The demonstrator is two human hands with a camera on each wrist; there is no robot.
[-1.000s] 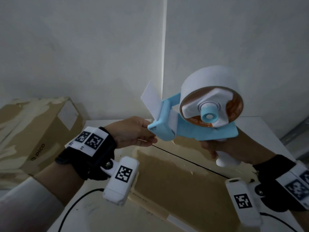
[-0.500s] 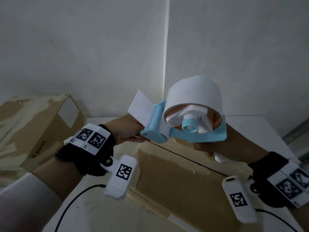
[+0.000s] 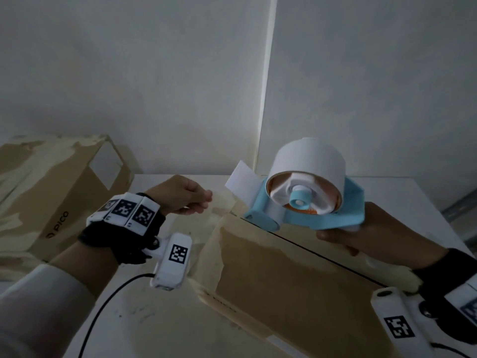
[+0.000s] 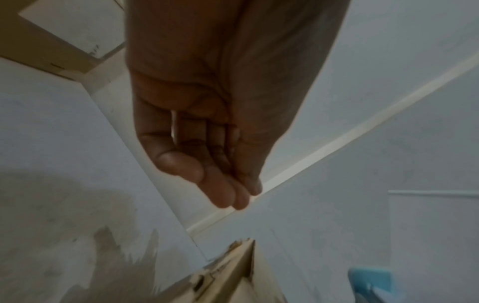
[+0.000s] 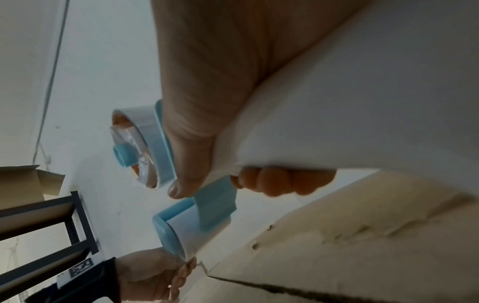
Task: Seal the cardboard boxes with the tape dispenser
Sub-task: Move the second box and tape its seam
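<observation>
While right hand (image 3: 361, 239) grips tape dispenser (image 3: 307, 202), left hand (image 3: 180, 195) seemingly empty

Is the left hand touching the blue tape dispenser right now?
Apart. Head view shows bare tabletop between the left hand and the blue tape dispenser.

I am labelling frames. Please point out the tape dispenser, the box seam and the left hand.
tape dispenser (image 3: 307, 210), head view, blue frame
box seam (image 3: 322, 257), head view, dark line
left hand (image 3: 180, 195), head view, back

The right hand (image 3: 371, 235) has lowered the tape dispenser (image 3: 304, 202) toward five o'clock onto the box (image 3: 296, 275); the left hand (image 3: 180, 196) has let go.
</observation>
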